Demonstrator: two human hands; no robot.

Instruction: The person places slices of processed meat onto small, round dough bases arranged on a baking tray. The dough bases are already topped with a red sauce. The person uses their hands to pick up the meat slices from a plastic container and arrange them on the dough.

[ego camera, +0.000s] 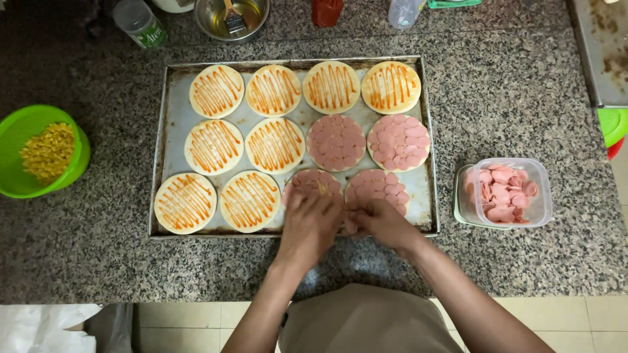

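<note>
A metal baking tray on the granite counter holds several small round dough bases. Most carry orange sauce stripes, like the base at front left. Others are covered with pink sausage slices, like the topped base in the middle row. My left hand rests fingers-down on the front base, partly covered with slices. My right hand touches the near edge of the neighbouring sausage-covered base, with slices at its fingertips. Whether either hand pinches a slice is hidden.
A clear plastic tub of sausage slices sits right of the tray. A green colander with corn kernels stands at the left. At the back are a metal bowl with a brush, a jar and bottles.
</note>
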